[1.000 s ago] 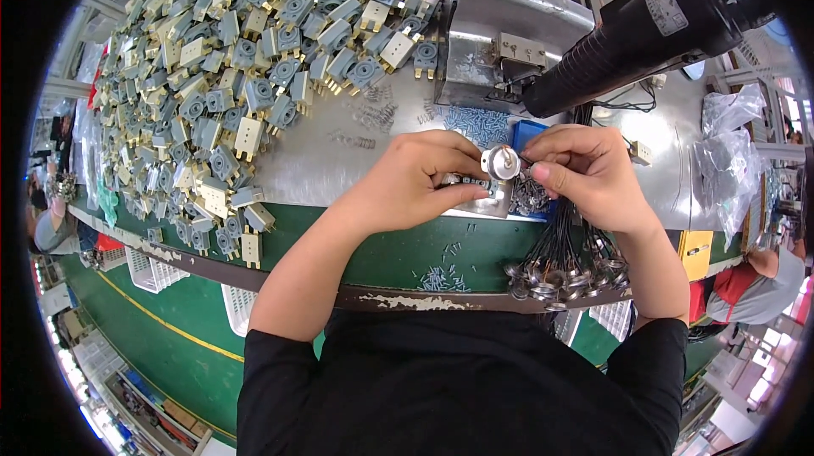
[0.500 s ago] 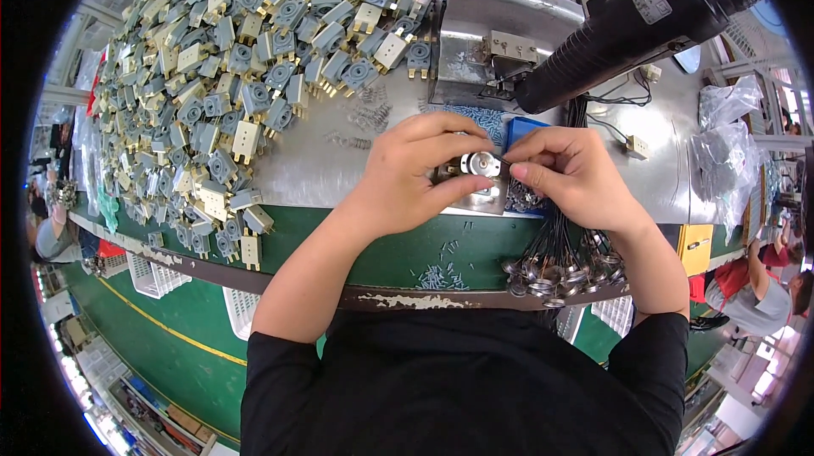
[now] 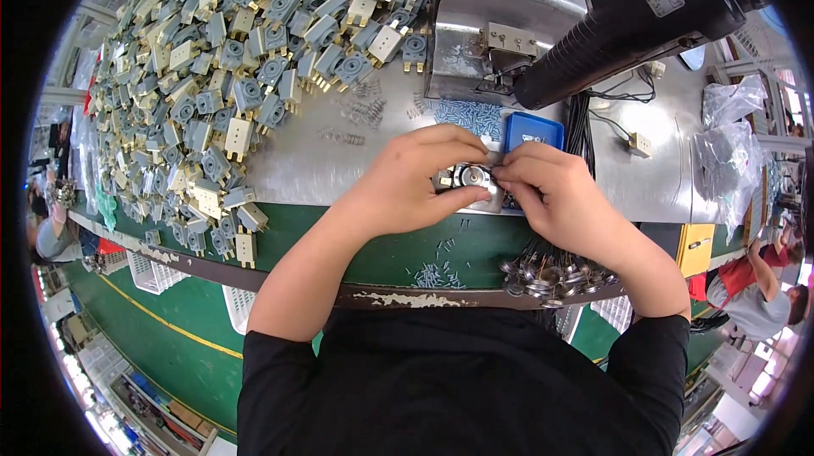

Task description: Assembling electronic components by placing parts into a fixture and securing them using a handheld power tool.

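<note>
Together, left hand (image 3: 407, 180) and right hand (image 3: 555, 193) pinch a round metal part (image 3: 469, 177) beside the blue tray (image 3: 534, 129).

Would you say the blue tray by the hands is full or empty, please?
Cannot tell: the blue tray is partly hidden by the right hand.

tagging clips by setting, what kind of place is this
Most likely a factory assembly bench: a big pile of grey plug parts, a black power screwdriver hanging above, and loose screws by a blue tray.

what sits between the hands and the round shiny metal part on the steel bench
Nothing visible: the left hand and right hand both already touch the round shiny metal part with their fingertips.
</note>
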`<action>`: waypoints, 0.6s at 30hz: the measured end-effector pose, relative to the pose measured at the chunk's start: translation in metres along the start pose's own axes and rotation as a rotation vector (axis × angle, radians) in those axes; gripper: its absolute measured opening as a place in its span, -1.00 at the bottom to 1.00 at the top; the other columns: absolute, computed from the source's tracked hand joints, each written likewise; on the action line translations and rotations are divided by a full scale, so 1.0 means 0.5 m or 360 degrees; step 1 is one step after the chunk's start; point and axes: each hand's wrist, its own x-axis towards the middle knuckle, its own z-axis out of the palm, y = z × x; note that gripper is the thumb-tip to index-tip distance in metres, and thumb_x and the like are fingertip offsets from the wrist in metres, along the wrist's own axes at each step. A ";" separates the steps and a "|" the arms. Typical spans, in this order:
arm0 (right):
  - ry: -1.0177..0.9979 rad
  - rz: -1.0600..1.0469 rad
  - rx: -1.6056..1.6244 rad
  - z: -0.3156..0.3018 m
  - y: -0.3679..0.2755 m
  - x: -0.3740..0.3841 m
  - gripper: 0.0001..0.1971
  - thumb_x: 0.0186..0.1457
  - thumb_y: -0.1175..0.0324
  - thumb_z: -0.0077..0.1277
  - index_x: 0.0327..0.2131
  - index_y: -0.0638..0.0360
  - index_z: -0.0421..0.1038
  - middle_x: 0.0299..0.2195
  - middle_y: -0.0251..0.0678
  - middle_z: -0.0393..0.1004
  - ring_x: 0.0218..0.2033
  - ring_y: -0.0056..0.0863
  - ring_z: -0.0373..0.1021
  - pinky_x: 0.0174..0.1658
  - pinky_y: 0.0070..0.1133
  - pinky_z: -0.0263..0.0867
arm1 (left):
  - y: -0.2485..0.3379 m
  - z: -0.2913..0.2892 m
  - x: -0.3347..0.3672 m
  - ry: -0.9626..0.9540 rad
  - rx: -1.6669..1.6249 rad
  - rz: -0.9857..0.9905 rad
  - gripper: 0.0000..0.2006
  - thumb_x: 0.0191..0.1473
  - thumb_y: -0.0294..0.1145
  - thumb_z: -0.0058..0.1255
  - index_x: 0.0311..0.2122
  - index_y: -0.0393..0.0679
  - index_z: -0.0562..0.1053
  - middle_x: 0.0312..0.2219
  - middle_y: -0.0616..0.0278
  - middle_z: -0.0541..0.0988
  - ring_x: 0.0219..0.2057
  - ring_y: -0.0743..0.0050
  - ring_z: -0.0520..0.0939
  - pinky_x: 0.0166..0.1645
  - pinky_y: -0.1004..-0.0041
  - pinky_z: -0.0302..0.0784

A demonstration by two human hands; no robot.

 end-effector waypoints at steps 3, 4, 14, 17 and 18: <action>-0.0060 0.0014 -0.0156 -0.003 -0.007 -0.003 -0.91 0.10 0.67 0.13 -0.28 0.39 0.54 -0.27 -0.06 0.56 -0.32 -0.08 0.56 -0.24 -0.37 0.49 | -0.013 -0.003 0.003 -0.0044 -0.0028 0.0072 -0.66 -0.10 -0.52 0.41 -0.15 -0.29 0.63 -0.12 0.06 0.68 -0.07 0.09 0.71 0.03 0.27 0.63; -0.0081 -0.0009 -0.0202 -0.005 -0.007 -0.002 -0.89 0.09 0.68 0.13 -0.28 0.38 0.55 -0.26 -0.07 0.55 -0.31 -0.08 0.56 -0.23 -0.36 0.50 | -0.016 -0.003 0.004 -0.0042 -0.0033 0.0065 -0.66 -0.10 -0.52 0.41 -0.15 -0.29 0.63 -0.12 0.06 0.68 -0.07 0.09 0.71 0.03 0.27 0.63; -0.0286 -0.0402 -0.0408 -0.044 0.031 0.035 -0.69 -0.13 0.68 0.17 -0.22 0.34 0.59 -0.23 -0.09 0.57 -0.22 -0.07 0.54 -0.15 -0.31 0.51 | -0.024 -0.007 0.004 -0.0040 -0.0069 0.0090 -0.66 -0.12 -0.50 0.42 -0.17 -0.29 0.63 -0.16 0.06 0.70 -0.09 0.07 0.72 0.01 0.26 0.64; -0.0292 -0.0607 -0.0465 -0.045 0.049 0.040 -0.68 -0.16 0.66 0.18 -0.21 0.35 0.58 -0.24 -0.11 0.56 -0.23 -0.10 0.53 -0.15 -0.32 0.50 | -0.020 -0.007 0.007 -0.0039 -0.0068 0.0087 -0.66 -0.12 -0.50 0.42 -0.17 -0.29 0.63 -0.16 0.05 0.69 -0.08 0.07 0.72 0.01 0.26 0.64; -0.0301 -0.0608 -0.0468 -0.042 0.050 0.038 -0.68 -0.16 0.66 0.18 -0.21 0.35 0.58 -0.24 -0.11 0.56 -0.23 -0.10 0.53 -0.15 -0.32 0.50 | -0.019 -0.007 0.006 -0.0039 -0.0057 0.0078 -0.66 -0.12 -0.50 0.42 -0.17 -0.29 0.64 -0.16 0.05 0.69 -0.08 0.07 0.72 0.01 0.27 0.64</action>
